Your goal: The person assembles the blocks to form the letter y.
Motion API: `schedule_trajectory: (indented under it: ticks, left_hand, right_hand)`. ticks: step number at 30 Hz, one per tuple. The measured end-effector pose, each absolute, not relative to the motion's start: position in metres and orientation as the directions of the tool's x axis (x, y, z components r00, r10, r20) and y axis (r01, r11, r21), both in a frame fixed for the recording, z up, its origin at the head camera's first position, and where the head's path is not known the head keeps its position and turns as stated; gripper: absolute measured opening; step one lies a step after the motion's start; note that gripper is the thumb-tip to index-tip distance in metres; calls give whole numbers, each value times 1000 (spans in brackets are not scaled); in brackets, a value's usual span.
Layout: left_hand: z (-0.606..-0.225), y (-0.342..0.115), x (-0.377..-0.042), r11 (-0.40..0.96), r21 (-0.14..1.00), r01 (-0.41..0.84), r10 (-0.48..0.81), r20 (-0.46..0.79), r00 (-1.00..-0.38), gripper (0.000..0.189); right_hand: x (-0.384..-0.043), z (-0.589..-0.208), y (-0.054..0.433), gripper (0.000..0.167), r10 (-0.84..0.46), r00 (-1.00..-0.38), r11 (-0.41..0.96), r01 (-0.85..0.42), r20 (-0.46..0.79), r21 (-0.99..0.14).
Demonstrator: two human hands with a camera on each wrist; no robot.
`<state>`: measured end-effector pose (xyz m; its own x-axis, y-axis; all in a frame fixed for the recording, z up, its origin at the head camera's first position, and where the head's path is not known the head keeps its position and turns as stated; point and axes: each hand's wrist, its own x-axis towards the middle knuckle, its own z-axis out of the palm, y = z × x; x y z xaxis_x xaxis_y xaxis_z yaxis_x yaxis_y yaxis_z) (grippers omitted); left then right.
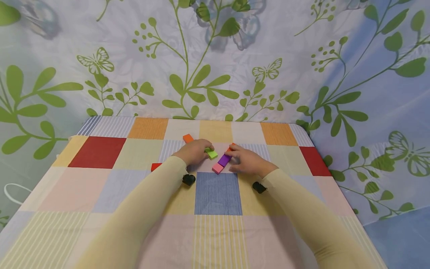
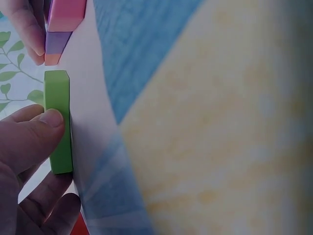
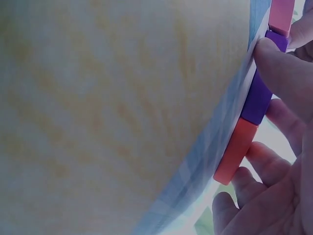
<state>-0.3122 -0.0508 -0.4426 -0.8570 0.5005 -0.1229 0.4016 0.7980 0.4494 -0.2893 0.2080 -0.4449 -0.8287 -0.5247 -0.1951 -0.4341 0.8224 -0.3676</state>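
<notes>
My left hand (image 1: 194, 151) pinches a lime green block (image 2: 59, 122), thumb on its broad face and fingers behind and below it. Across from it, my right hand (image 1: 249, 161) lies along a row of blocks set end to end: pink (image 1: 217, 168), purple (image 1: 224, 160) and orange (image 3: 236, 151). In the right wrist view the thumb presses one side of the purple block while fingers lie along the far side of the purple and orange ones. The green block's end points toward this row, with a small gap between them in the head view.
Another orange block (image 1: 188, 138) lies beyond my left hand. A red block (image 1: 155, 166) sits left of it, partly hidden by the sleeve. A patchwork cloth (image 1: 218, 194) covers the table, and a leaf-patterned curtain (image 1: 208, 56) hangs behind its far edge.
</notes>
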Motion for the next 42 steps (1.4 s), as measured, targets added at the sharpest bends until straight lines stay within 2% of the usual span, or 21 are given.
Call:
schedule_trajectory:
  ticks: [12, 21, 42]
  left_hand:
    - [-444, -52, -312, 802, 436, 409, 501, -115, -858, 35]
    - [-445, -50, -313, 806, 370, 462, 531, -110, -840, 38]
    - [-443, -61, -316, 795, 363, 486, 565, -149, -812, 35]
  right_hand:
    - [-286, -448, 211, 73, -554, -807, 815, -476, -205, -331]
    - [-285, -447, 212, 72, -564, -803, 809, -489, -196, -326]
    - [-285, -445, 212, 72, -559, -803, 812, -482, -205, -328]
